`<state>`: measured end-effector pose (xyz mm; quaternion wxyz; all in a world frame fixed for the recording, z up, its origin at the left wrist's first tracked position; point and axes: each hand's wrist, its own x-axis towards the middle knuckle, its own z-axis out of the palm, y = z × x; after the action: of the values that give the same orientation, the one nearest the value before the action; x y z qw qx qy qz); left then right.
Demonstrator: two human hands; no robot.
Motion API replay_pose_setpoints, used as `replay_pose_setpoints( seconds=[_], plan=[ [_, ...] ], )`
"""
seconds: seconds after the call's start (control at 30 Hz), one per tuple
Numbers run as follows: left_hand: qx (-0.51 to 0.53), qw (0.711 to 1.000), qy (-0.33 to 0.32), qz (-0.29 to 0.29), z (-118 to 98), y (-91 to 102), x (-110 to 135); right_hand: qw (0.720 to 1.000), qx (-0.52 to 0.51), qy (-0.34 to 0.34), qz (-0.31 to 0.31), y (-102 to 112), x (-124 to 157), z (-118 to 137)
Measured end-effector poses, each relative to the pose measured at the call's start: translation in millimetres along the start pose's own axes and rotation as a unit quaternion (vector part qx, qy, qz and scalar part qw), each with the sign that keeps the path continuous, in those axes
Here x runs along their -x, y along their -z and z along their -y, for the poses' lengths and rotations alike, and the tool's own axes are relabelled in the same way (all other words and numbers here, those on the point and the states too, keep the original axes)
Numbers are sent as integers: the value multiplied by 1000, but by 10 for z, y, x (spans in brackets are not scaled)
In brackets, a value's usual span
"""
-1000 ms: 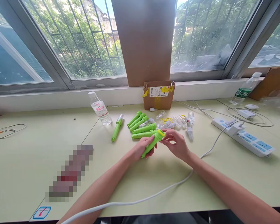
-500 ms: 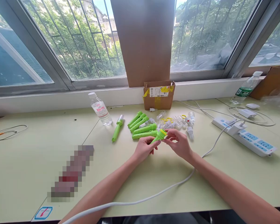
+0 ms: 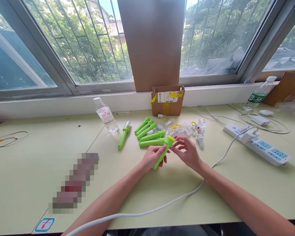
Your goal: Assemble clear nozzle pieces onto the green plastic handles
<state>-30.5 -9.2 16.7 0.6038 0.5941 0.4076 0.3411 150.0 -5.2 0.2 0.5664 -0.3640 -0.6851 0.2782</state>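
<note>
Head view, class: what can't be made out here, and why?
Head view:
Green handle: part of its shaft, covered by the left hand.
Right hand: whether it touches the handle, too small to tell.
Carton: its bottom inside, behind its front wall.
Label: its print, too small.
Slanted object: all but rough colours, pixelated.
White cable: its near end, cut off by the bottom edge.

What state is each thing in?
Left hand: closed around held tube
Right hand: fingers bent beside held tube
Held tube: tilted, yellow ring on
Lone green tube: lying, clear tip on
Red-print bottle: standing, capped
Green-label bottle: standing, capped
Cardboard box: top open
Power strip: adapter plugged in
</note>
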Motion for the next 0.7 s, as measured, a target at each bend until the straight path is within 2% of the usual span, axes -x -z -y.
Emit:
replay_pose_setpoints(
  seconds=[0.1,0.23,0.5,0.7],
  plan=[
    [7,999,-8,31,7,8,-13,1000,-13,-22,9,-6,-8,-9],
    [15,999,-5,33,38,17,-33,998,-37,-44,2,-32,-10,-33],
    [42,998,23,42,53,35,-26,998,-47,-42,-8,-93,-23,-36],
    [73,995,41,57,53,48,-44,999,-40,-27,2,-63,-27,-40]
  ],
)
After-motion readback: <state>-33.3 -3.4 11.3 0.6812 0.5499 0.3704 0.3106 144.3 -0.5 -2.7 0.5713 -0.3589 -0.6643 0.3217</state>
